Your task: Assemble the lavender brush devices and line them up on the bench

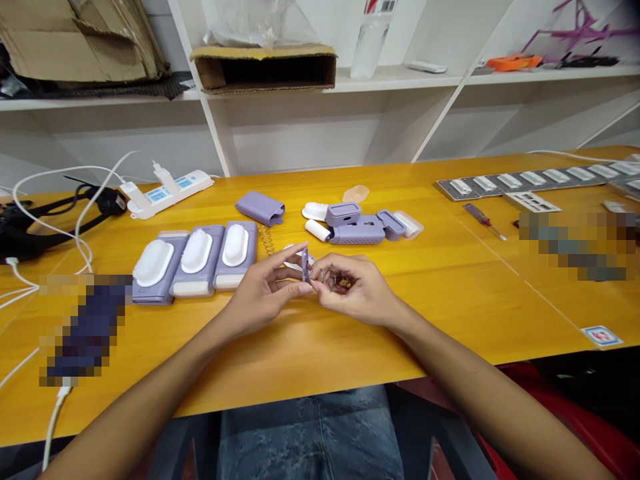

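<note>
My left hand (267, 287) pinches a thin purple plastic part (305, 264) upright between thumb and fingers. Close against it, my right hand (357, 287) is closed around a coiled metal spring (327, 277), partly covered by the fingers. A brass-coloured bit shows in the right palm, too small to name. Just behind the hands lie a loose coil spring (267, 241), a purple sleeve-shaped shell (261, 208) and a cluster of purple housings (357, 230) with white brush heads (316, 211). Left of my left hand, three purple units with white bristled brushes (196, 252) stand in a row.
A white power strip (173, 193) with cables lies at the back left, near a black strapped device (103, 203). Toward the right are a screwdriver (485, 221) and a long grey tray of white parts (533, 179). Shelves with a cardboard box (265, 70) and bottle (371, 43) stand behind.
</note>
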### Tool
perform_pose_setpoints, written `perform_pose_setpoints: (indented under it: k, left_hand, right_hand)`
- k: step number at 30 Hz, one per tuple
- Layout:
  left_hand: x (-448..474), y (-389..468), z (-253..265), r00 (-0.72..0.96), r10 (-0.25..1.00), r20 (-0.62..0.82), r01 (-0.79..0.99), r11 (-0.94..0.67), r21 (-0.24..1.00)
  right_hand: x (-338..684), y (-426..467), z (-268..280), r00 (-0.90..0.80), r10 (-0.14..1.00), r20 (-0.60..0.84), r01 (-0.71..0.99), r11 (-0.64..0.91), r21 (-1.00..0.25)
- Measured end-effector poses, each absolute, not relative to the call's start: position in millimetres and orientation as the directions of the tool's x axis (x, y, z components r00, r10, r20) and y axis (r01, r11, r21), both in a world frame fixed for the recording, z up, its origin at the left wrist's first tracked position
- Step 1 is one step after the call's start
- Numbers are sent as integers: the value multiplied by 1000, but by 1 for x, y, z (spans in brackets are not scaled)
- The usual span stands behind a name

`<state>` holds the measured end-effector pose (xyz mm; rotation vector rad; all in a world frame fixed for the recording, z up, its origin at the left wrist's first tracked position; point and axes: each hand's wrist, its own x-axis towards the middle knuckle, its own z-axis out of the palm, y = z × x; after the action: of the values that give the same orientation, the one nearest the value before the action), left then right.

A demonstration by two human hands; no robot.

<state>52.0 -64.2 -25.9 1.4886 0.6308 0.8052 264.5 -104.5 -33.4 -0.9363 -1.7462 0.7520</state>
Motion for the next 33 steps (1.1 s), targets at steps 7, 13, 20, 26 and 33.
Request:
perform_pose_setpoints:
  k: [7, 13, 20, 26, 33]
  left_hand:
    - [53, -61, -24, 617, 778, 116, -164, -17, 986]
    - [52, -62, -27, 608, 786, 112, -159, -17, 987]
    - [52, -63, -30, 570, 819, 72, -100, -18, 995]
    - [52, -63, -30, 569, 819, 71, -80, -30, 996]
    - [53, -63, -29, 574, 810, 121, -112, -68, 991]
  right_hand:
    - [271, -103, -28, -179, 921, 346, 51, 360, -932]
    - [269, -104, -31, -213, 895, 392, 182, 431, -884]
    - [264, -102, -39, -256, 827, 501, 279, 560, -780]
    - [266, -101, -39, -224, 829, 512, 317, 559, -766]
    - [265, -100, -37, -211, 827, 521, 297, 562, -772]
